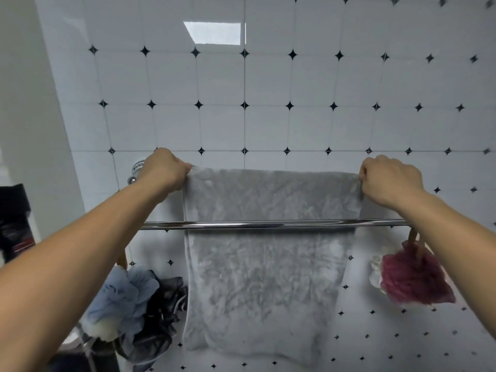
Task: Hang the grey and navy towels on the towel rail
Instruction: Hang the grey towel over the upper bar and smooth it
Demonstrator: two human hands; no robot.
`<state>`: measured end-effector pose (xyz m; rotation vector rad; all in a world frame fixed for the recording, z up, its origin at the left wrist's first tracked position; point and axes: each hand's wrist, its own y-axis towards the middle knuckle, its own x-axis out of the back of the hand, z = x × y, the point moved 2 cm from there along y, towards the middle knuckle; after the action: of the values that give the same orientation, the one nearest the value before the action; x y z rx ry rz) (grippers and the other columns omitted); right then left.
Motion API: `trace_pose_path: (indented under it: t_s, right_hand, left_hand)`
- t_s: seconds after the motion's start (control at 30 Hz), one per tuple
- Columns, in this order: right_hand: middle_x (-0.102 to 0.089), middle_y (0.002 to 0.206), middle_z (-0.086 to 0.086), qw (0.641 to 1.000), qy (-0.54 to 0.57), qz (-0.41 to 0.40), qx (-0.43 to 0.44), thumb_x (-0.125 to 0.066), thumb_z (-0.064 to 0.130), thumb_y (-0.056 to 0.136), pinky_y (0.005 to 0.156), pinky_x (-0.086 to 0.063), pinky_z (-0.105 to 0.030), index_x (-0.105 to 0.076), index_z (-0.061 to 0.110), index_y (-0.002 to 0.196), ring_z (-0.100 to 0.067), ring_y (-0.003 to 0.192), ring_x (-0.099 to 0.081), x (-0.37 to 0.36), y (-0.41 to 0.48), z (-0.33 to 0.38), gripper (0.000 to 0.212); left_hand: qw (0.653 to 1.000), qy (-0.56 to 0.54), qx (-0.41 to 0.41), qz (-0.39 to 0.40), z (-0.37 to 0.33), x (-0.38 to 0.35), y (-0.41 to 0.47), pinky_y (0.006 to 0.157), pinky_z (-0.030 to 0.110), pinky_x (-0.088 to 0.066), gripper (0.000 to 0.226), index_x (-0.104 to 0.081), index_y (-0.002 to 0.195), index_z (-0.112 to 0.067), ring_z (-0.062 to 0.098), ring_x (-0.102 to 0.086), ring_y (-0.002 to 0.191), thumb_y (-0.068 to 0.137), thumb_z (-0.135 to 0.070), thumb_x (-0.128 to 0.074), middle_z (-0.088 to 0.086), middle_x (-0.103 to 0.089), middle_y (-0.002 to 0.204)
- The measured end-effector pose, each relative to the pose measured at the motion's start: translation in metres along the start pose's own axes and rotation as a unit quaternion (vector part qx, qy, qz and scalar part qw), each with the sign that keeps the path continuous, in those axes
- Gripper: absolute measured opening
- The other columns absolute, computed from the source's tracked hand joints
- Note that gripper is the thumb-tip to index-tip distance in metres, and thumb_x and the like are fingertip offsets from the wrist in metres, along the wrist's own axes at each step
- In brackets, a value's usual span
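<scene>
A light grey towel (pixel 268 277) hangs down flat against the tiled wall, draped over a back bar hidden under its top edge. A chrome front rail (pixel 268 225) crosses in front of the towel at mid height. My left hand (pixel 163 169) pinches the towel's top left corner. My right hand (pixel 389 179) grips the top right corner. Both hands sit at the level of the towel's top edge, near the rail's wall bracket (pixel 136 171) on the left. No navy towel is clearly seen.
A maroon bath pouf (pixel 413 277) hangs from the rail's right end. A blue pouf and dark mesh pouf (pixel 139 304) hang at lower left. Dark items (pixel 16 224) stand at the far left edge. The wall is white tile with black diamonds.
</scene>
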<state>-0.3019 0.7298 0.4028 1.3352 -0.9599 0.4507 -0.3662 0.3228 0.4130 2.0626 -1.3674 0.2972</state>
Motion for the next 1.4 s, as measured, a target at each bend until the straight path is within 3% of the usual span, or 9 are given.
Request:
trace_pose_path:
  t_s: [0.2, 0.37, 0.53, 0.73, 0.87, 1.03, 1.13, 1.23, 1.4]
  right_hand:
    - [-0.059, 0.113, -0.019, 0.998, 0.037, 0.009, -0.054, -0.045, 0.016, 0.088, 0.071, -0.035, -0.038, -0.051, 0.006, 0.104, -0.038, 0.099, -0.058, 0.004, -0.002, -0.005, 0.020]
    - [-0.062, 0.097, -0.016, 0.973, 0.201, 0.022, -0.111, -0.059, 0.033, 0.087, 0.069, -0.039, -0.037, -0.059, 0.007, 0.091, -0.034, 0.085, -0.055, -0.006, -0.009, -0.002, 0.026]
    - [-0.046, 0.067, -0.012, 0.939, 0.320, 0.038, -0.118, -0.072, 0.017, 0.079, 0.059, -0.033, -0.036, -0.043, 0.009, 0.054, -0.026, 0.064, -0.044, -0.016, -0.010, 0.003, 0.040]
    - [-0.056, 0.099, -0.006, 0.937, 0.325, 0.031, -0.124, -0.078, 0.025, 0.080, 0.079, -0.039, -0.032, -0.056, 0.014, 0.093, -0.031, 0.102, -0.056, -0.007, -0.007, -0.012, 0.027]
    - [-0.060, 0.105, -0.011, 0.936, 0.336, 0.024, -0.102, -0.076, 0.027, 0.082, 0.075, -0.035, -0.030, -0.056, 0.014, 0.103, -0.026, 0.094, -0.053, -0.005, -0.005, -0.016, 0.032]
    - [-0.055, 0.123, -0.012, 0.924, 0.367, 0.066, -0.081, -0.074, 0.031, 0.084, 0.079, -0.037, -0.031, -0.052, 0.018, 0.122, -0.024, 0.096, -0.051, -0.018, -0.008, -0.014, 0.046]
    - [-0.056, 0.127, -0.017, 0.926, 0.366, 0.071, -0.063, -0.075, 0.029, 0.083, 0.088, -0.044, -0.036, -0.056, 0.021, 0.124, -0.030, 0.103, -0.057, -0.019, -0.007, -0.012, 0.046]
    - [-0.061, 0.117, -0.015, 0.933, 0.349, 0.076, -0.049, -0.075, 0.027, 0.083, 0.094, -0.044, -0.039, -0.061, 0.023, 0.120, -0.033, 0.107, -0.058, -0.020, -0.006, -0.012, 0.040]
    - [-0.060, 0.101, -0.008, 0.935, 0.343, 0.074, -0.044, -0.073, 0.027, 0.084, 0.083, -0.041, -0.034, -0.062, 0.024, 0.118, -0.026, 0.098, -0.055, -0.020, -0.008, -0.012, 0.036]
  left_hand:
    - [0.999, 0.028, 0.026, -0.003, 0.002, 0.002, -0.004, 0.055, 0.028, -0.038, 0.027, -0.068, 0.087, -0.001, 0.030, -0.056, 0.066, 0.088, -0.029, -0.065, 0.012, -0.063, 0.076]
    - [0.999, -0.047, 0.003, 0.018, 0.007, -0.003, -0.013, 0.038, 0.018, -0.029, 0.023, -0.059, 0.071, -0.014, 0.013, -0.056, 0.040, 0.082, -0.029, -0.071, 0.009, -0.060, 0.062]
    - [0.998, -0.045, 0.019, 0.045, 0.013, 0.001, -0.024, 0.028, 0.010, -0.030, 0.053, -0.049, 0.120, -0.013, 0.005, -0.055, 0.029, 0.075, -0.007, -0.077, 0.007, -0.064, 0.073]
    - [1.000, 0.009, -0.003, -0.008, 0.017, 0.005, -0.018, 0.076, 0.034, -0.053, 0.036, -0.053, 0.108, -0.016, 0.020, -0.065, 0.054, 0.079, -0.019, -0.074, 0.010, -0.070, 0.082]
    - [0.999, -0.008, -0.042, -0.022, 0.017, -0.001, -0.020, 0.046, 0.024, -0.041, 0.033, -0.052, 0.110, -0.015, 0.012, -0.061, 0.040, 0.084, -0.023, -0.070, 0.011, -0.071, 0.079]
    - [0.996, -0.050, -0.049, 0.048, 0.023, -0.008, -0.028, 0.046, 0.031, -0.044, 0.052, -0.046, 0.108, -0.011, 0.023, -0.065, 0.051, 0.073, -0.021, -0.084, 0.010, -0.064, 0.080]
    - [0.997, -0.047, -0.049, 0.043, 0.027, -0.009, -0.029, 0.041, 0.026, -0.043, 0.035, -0.053, 0.089, -0.013, 0.022, -0.066, 0.048, 0.072, -0.010, -0.083, 0.012, -0.066, 0.075]
    - [0.998, -0.019, -0.054, 0.002, 0.024, -0.008, -0.031, 0.051, 0.028, -0.050, 0.021, -0.058, 0.070, -0.016, 0.022, -0.072, 0.057, 0.076, -0.017, -0.078, 0.006, -0.068, 0.065]
    - [0.994, 0.046, -0.040, -0.085, 0.011, 0.002, -0.033, 0.082, 0.041, -0.057, 0.014, -0.070, 0.073, -0.018, 0.023, -0.073, 0.077, 0.074, -0.031, -0.067, 0.000, -0.074, 0.074]
